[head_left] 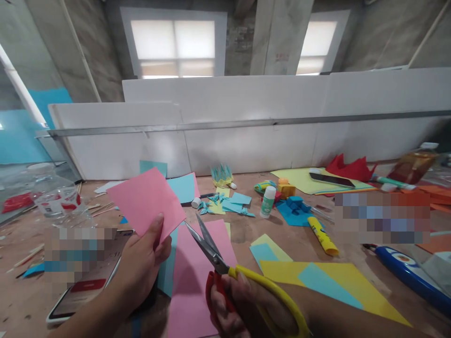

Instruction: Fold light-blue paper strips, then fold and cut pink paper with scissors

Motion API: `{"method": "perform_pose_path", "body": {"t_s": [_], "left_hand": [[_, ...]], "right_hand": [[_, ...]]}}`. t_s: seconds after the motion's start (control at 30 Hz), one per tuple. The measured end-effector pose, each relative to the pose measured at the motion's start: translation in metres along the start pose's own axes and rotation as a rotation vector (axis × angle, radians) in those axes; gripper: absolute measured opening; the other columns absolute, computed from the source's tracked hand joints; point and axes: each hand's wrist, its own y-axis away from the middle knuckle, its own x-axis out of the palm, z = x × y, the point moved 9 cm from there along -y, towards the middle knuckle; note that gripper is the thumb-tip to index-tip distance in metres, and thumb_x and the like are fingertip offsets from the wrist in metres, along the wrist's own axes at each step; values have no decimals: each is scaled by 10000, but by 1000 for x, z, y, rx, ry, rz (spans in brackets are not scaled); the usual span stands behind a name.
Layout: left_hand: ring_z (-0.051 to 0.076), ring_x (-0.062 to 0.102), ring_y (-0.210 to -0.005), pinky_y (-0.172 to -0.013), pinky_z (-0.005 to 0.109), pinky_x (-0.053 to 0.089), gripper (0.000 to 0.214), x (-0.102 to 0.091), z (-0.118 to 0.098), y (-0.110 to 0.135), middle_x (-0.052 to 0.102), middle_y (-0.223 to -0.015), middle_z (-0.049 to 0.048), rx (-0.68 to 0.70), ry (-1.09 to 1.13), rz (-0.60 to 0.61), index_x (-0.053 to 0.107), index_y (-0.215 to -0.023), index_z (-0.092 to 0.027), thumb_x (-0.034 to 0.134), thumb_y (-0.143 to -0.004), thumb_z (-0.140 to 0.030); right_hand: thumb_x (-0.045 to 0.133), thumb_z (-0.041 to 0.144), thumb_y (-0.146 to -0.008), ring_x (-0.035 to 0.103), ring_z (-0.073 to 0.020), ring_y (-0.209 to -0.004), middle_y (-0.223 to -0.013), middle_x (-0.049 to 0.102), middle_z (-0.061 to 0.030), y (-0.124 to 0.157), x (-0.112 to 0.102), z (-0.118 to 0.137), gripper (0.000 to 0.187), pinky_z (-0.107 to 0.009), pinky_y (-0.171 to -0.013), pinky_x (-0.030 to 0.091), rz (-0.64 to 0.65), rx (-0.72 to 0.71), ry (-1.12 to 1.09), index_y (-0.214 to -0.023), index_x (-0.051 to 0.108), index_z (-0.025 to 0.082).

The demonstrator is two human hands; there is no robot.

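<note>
A square of pink paper (146,199) is pinched by its lower right edge in my left hand (146,256), raised above the table. My right hand (236,300) grips scissors (216,260) with one red and one yellow handle. Their blades are parted and point up and left, close to the paper's right corner but apart from it. Under both hands lies a larger pink sheet (190,277), partly over a light blue sheet (167,272). Right of the scissors a yellow sheet (338,281) bears a pale blue strip (327,284).
A glue stick (268,202) stands mid-table beside blue scraps (237,204). A yellow tube (322,236) and a blue-handled tool (408,267) lie to the right. On the left are a phone (88,281) and a plastic bottle (56,197). White panels (239,145) border the back.
</note>
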Motion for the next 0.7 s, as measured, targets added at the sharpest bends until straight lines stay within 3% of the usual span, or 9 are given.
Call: {"method": "perform_pose_path", "body": {"t_s": [0.23,0.47,0.57,0.7], "left_hand": [[74,288,-457,-413,199,280,451,-2,2,1,367,-507,-88,-20,64,-19,459,-556,-205,854,-628,-410],[134,472,-560,-530,230,454,396,-1,-8,6,503,-593,-46,50,-256,54,533,-607,-224,784,-685,-520],[133,434,-538,-486,229,425,429,-4,-13,6,460,-571,-50,93,-282,44,502,-586,-230,803,-651,-528],[121,414,-547,-492,213,432,443,-11,-21,5,444,-590,-57,164,-293,-9,503,-607,-223,824,-622,-529]], "right_hand": [[724,619,-759,325,-78,-600,-678,405,46,2,-1,-2,499,-217,-566,240,-64,-6,74,-805,518,167],[670,676,-775,353,-86,-596,-671,400,41,-5,-11,-9,531,-218,-573,266,28,89,63,-818,504,174],[656,683,-776,358,-87,-588,-671,411,34,-8,-14,-10,535,-222,-565,266,13,78,98,-794,490,175],[616,775,-728,336,-85,-541,-656,425,32,0,0,1,629,-222,-501,218,32,-3,104,-840,508,166]]}}
